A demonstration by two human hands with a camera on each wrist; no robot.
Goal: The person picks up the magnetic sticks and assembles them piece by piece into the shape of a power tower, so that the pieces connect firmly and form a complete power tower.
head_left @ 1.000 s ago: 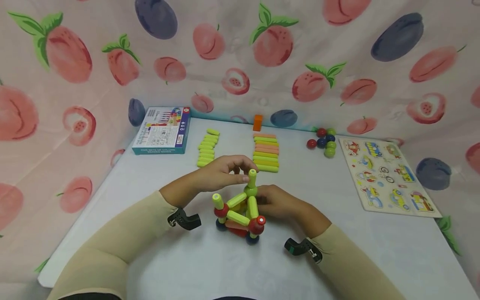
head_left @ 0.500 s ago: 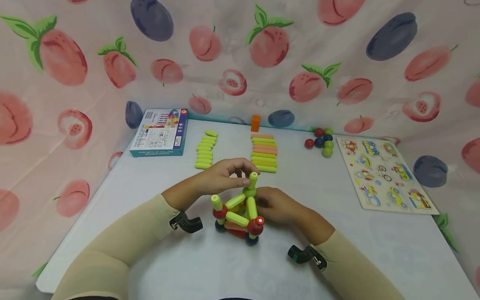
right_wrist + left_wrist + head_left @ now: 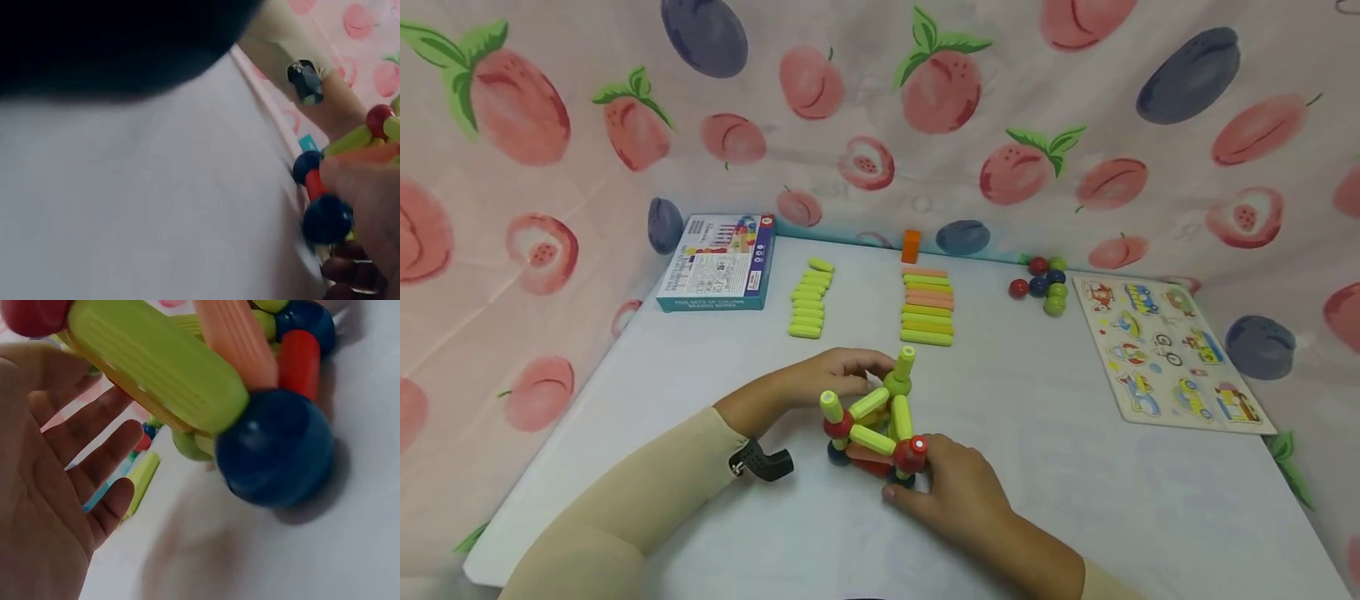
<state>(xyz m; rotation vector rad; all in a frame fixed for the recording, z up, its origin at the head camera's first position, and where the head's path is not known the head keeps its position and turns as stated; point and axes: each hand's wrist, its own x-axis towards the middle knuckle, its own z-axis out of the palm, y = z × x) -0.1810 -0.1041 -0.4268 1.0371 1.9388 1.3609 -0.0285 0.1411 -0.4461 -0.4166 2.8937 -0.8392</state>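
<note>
1. A three-sided toy frame (image 3: 872, 440) of lime-green ribbed rods and glossy red, green and navy balls, wood or plastic, stands on the white table (image 3: 1150, 508), left of centre and toward the near edge.
2. The left hand (image 3: 820, 377) is behind the frame's left side, its fingers loosely spread and gripping nothing; whether the fingertips touch cannot be told.
3. The right hand (image 3: 966, 492) holds the frame's near-right corner between thumb and fingers, low by a navy ball (image 3: 327, 219) and just beneath a red ball (image 3: 910, 454).
4. Good handling probably means keeping that hold low, so the navy balls stay flat on the table and the uprights do not lean.
5. The left hand would best support the green ball (image 3: 897, 383) at the rear from below, without knocking the lime upright (image 3: 906, 360) above it.
6. Turning or sliding should be slow and level; the joints may work loose if one corner is dragged alone.
7. Toward the far edge lie a column of short lime rods (image 3: 807, 304) and another of lime, yellow and salmon rods (image 3: 927, 317), well apart from the hands.
</note>
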